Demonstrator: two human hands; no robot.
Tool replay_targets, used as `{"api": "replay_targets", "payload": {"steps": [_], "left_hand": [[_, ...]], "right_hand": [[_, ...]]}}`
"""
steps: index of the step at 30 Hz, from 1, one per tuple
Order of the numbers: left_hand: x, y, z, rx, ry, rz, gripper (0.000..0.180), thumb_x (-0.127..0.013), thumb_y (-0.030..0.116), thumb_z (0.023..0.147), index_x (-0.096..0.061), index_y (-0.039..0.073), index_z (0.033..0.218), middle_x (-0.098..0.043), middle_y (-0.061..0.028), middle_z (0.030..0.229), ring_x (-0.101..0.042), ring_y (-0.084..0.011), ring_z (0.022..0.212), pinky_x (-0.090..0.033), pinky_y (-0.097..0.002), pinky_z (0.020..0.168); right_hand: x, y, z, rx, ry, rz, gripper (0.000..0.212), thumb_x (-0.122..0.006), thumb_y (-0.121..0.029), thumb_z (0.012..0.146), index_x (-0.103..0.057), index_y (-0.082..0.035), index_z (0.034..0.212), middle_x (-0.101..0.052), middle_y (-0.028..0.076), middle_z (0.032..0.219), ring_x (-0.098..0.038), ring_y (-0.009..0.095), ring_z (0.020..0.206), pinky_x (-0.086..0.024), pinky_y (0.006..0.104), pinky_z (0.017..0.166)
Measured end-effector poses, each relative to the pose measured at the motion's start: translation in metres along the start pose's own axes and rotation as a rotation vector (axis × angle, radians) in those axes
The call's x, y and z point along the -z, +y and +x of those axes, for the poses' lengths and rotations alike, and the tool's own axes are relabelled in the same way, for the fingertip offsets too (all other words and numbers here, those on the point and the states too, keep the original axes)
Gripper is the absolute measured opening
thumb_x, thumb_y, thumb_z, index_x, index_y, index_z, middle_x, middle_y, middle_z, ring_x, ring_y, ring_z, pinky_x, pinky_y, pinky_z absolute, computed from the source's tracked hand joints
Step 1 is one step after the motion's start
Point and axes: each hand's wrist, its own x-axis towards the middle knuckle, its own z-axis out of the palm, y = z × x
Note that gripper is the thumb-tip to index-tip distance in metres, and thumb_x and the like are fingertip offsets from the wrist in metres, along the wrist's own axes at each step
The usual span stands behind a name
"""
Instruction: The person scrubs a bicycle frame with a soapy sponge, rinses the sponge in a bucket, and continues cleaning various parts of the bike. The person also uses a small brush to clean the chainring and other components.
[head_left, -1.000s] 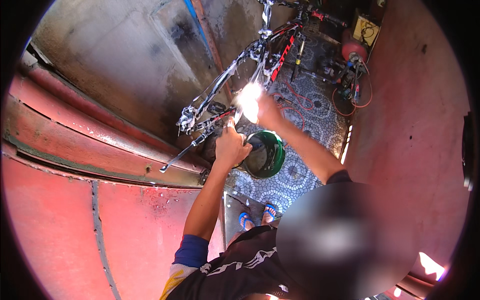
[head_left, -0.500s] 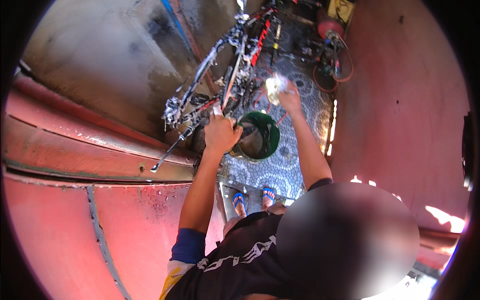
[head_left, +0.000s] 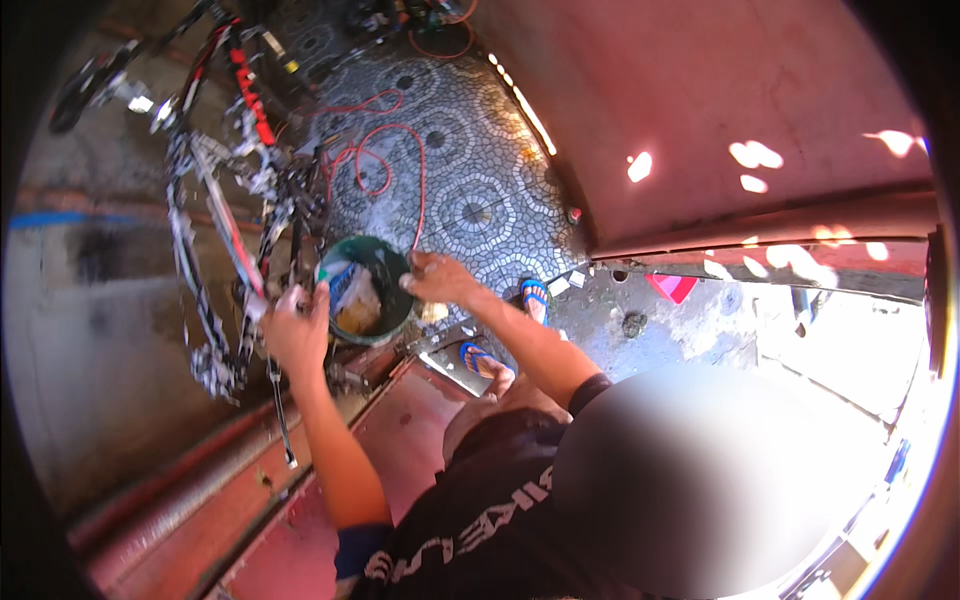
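A round dark green bucket (head_left: pixel 397 327) stands beside a soapy bicycle frame (head_left: pixel 215 190). Inside it, a blue and white item (head_left: pixel 345 285) shows above brownish, foamy contents. My left hand (head_left: pixel 297 335) is closed at the bucket's left rim, close to the bicycle. Across from it, my right hand (head_left: pixel 440 278) has its fingers closed over the right rim. Just below that hand is a pale yellowish lump (head_left: pixel 432 312), perhaps a sponge; whether the hand touches it I cannot tell. White suds cling to the bicycle's tubes.
A thin orange hose (head_left: pixel 420 180) loops over the patterned tile floor (head_left: pixel 475 215). Red metal panels (head_left: pixel 680 110) rise on the right, and a stained wall (head_left: pixel 90 320) stands behind the bicycle. A pink scoop-like piece (head_left: pixel 672 288) lies on the concrete.
My view has turned, so the bicycle and bucket appear farther left. My right hand, raised beside the bicycle with a pale, blurred thing, has come down to the bucket's rim.
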Motion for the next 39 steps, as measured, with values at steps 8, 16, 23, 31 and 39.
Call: {"api": "replay_targets", "payload": {"steps": [8,16,23,31,39], "left_hand": [[0.000,-0.030,0.004,0.247,0.128,-0.439,0.066,-0.053,0.030,0.109,-0.025,0.001,0.160,-0.055,-0.0214,0.141,-0.067,-0.0277,0.107,-0.053,-0.0374,0.095],[0.022,-0.086,0.010,0.198,-0.186,-0.359,0.052,-0.033,0.030,0.114,-0.030,-0.002,0.156,-0.048,-0.0205,0.153,-0.053,-0.0323,0.136,-0.049,-0.0471,0.108],[0.016,-0.114,-0.021,0.012,-0.195,0.387,0.063,-0.055,0.016,0.097,-0.036,0.006,0.156,-0.048,-0.0200,0.154,-0.047,-0.0364,0.141,-0.042,-0.0473,0.112],[-0.056,-0.088,0.019,0.231,-0.104,-0.437,0.050,-0.055,0.018,0.099,-0.049,0.004,0.147,-0.069,-0.0138,0.122,-0.070,-0.0274,0.099,-0.056,-0.0379,0.084],[-0.025,-0.050,0.041,0.284,-0.060,-1.082,0.045,-0.055,0.013,0.097,-0.061,0.015,0.141,-0.063,-0.0083,0.134,-0.060,-0.0215,0.118,-0.047,-0.0348,0.102]], "right_hand": [[-0.062,0.275,0.021,-0.473,0.006,0.057,0.049,-0.059,-0.041,0.093,-0.057,-0.007,0.127,-0.068,0.027,0.120,-0.065,0.045,0.114,-0.053,0.0517,0.098],[-0.059,0.527,0.058,-1.221,0.341,0.090,0.062,-0.060,-0.045,0.086,-0.056,-0.015,0.140,-0.069,0.027,0.124,-0.066,0.044,0.117,-0.053,0.0530,0.100],[-0.012,0.605,0.004,-0.874,0.249,-0.345,0.080,-0.065,-0.053,0.092,-0.041,0.000,0.146,-0.059,0.029,0.138,-0.058,0.046,0.127,-0.049,0.0539,0.104],[0.057,0.403,-0.002,-0.156,0.333,0.637,0.043,-0.065,-0.015,0.090,-0.061,0.000,0.130,-0.066,0.018,0.126,-0.062,0.024,0.110,-0.050,0.0382,0.097],[0.007,-0.020,0.061,0.348,0.165,0.569,0.031,-0.068,-0.017,0.095,-0.059,-0.005,0.122,-0.069,0.005,0.104,-0.066,0.016,0.093,-0.056,0.0347,0.081]]}}
